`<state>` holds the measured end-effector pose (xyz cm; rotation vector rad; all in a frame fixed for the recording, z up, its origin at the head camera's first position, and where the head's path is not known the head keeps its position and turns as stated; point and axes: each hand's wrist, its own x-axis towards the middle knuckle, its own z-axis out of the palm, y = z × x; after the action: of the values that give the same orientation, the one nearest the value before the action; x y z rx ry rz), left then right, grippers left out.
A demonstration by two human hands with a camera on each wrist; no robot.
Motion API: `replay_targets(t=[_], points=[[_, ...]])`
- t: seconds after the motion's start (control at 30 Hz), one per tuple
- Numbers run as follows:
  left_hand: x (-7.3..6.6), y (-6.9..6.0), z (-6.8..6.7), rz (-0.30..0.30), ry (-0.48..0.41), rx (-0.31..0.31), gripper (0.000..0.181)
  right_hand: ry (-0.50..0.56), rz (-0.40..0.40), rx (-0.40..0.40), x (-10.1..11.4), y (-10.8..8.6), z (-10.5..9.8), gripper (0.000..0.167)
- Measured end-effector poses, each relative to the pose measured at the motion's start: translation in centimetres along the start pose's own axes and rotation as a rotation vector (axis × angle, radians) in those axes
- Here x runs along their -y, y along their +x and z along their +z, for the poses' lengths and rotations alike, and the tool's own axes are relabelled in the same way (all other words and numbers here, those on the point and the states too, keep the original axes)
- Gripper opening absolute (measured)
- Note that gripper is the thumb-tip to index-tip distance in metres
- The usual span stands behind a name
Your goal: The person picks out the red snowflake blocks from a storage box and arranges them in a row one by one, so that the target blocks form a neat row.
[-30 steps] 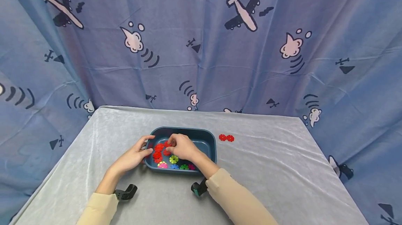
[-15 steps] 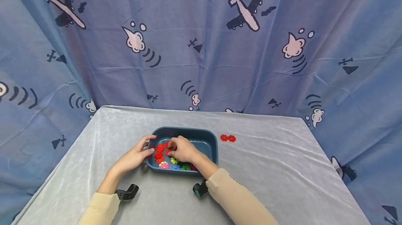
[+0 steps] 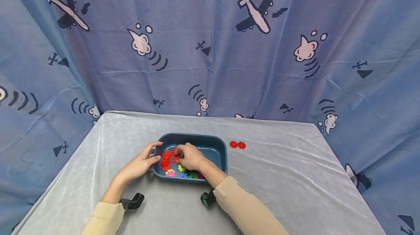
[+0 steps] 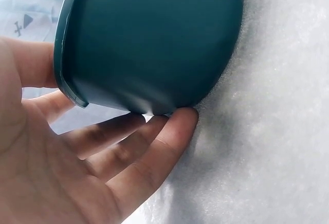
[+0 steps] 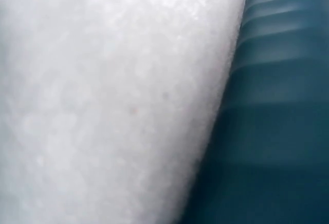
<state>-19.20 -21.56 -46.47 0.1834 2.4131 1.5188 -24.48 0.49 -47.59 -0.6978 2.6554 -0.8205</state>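
The dark blue-green plastic bin (image 3: 210, 140) stands on the cloth-covered table. My left hand (image 3: 141, 164) holds its left end, thumb at the rim. In the left wrist view, fingertips (image 4: 182, 124) press the outer wall of the bin (image 4: 159, 39). My right hand (image 3: 191, 157) reaches inside, its thumb and fingers bent around a red notched snowflake disc (image 3: 175, 159); the fingertips are partly hidden. More red discs (image 3: 165, 163) lie at the bin's left. Pink-and-yellow (image 3: 170, 173), yellow (image 3: 181, 168), blue (image 3: 183, 175) and green (image 3: 193, 175) discs line the near side.
Two red discs (image 3: 237, 144) lie side by side on the white cloth (image 3: 279, 169), right of the bin. A blue curtain (image 3: 210, 45) with airplane prints hangs around the table. The right wrist view shows only cloth and the bin's outer wall (image 5: 272, 131).
The right hand has shifted slightly toward the near side and now covers part of the yellow disc. The left hand keeps its hold on the bin. The head view has shifted a little.
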Motion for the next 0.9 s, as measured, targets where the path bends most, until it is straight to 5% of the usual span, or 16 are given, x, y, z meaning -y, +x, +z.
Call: replay_targets(t=[0.57,0.9], points=[[0.02,0.06,0.07,-0.006,0.003,-0.002,0.053,0.011,0.003,-0.001,-0.27,-0.07,-0.33,0.022],[0.13,-0.04,-0.02,0.001,0.003,0.001,0.053,0.143,-0.069,0.011,-0.44,-0.32,-0.62,0.018]])
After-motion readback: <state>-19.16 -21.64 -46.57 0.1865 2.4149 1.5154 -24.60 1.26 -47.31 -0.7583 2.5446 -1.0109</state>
